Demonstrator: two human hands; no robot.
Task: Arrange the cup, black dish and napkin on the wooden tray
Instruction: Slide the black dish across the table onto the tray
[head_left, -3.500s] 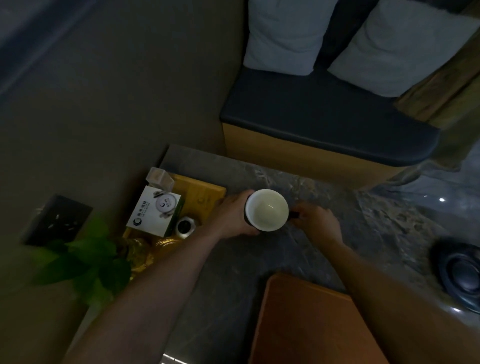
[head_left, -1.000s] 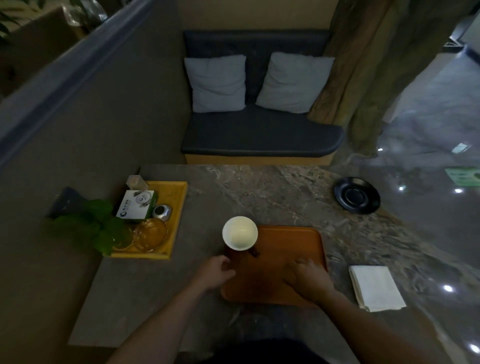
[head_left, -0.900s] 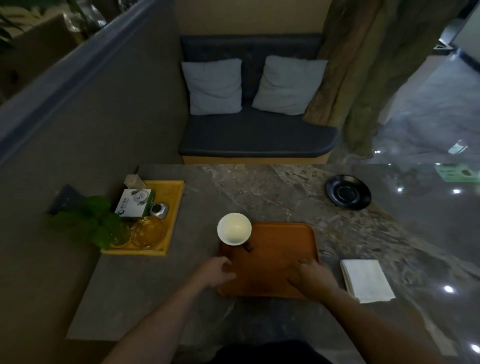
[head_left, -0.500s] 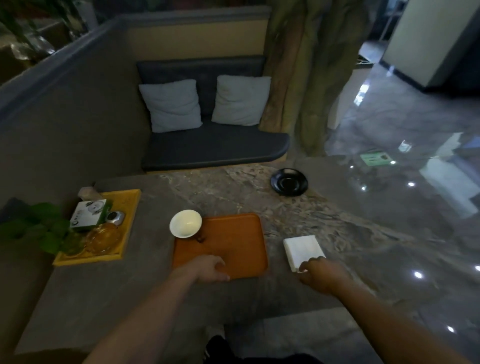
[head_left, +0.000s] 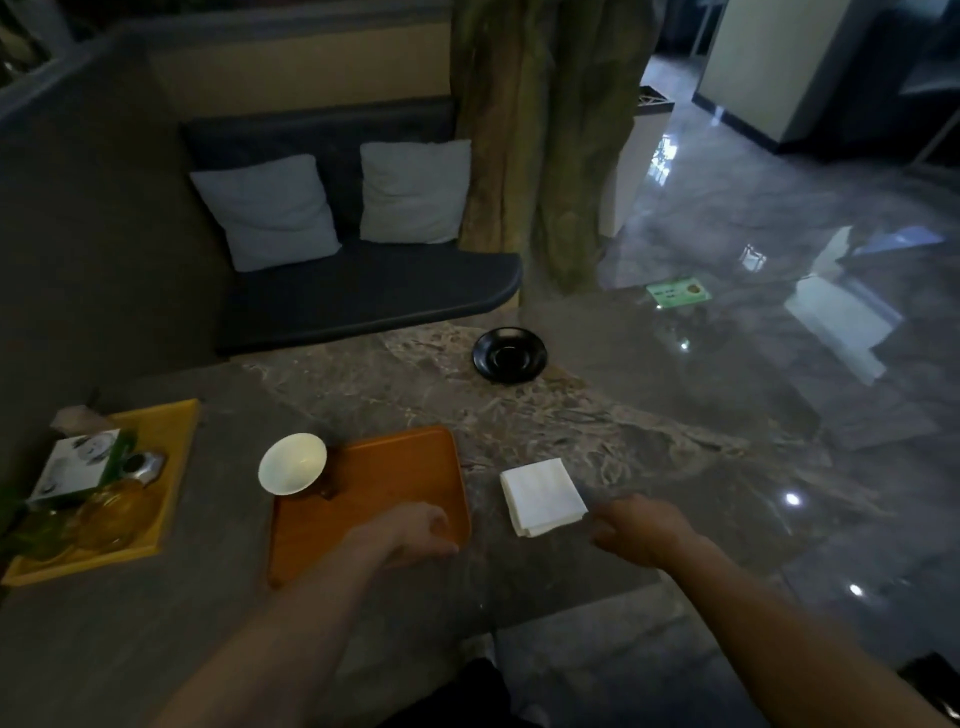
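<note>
The wooden tray (head_left: 395, 473) lies on the marble table in front of me. A white cup (head_left: 292, 463) stands on the tray's far left corner. My left hand (head_left: 410, 535) rests on the tray's near right part, fingers loosely curled, holding nothing. A folded white napkin (head_left: 542, 495) lies on the table just right of the tray. My right hand (head_left: 636, 527) is at the napkin's near right corner, fingers curled; whether it pinches the napkin is unclear. The black dish (head_left: 509, 354) sits far off near the table's back right edge.
A yellow tray (head_left: 171, 457) at the left holds a small box, a metal item and amber glassware, with a green plant beside it. A dark bench with two grey cushions (head_left: 265, 210) stands behind the table. The table's right edge drops to a glossy floor.
The cup went from my hands onto the tray's far left corner. My right hand left the tray and moved right to the napkin's corner. My head turned right.
</note>
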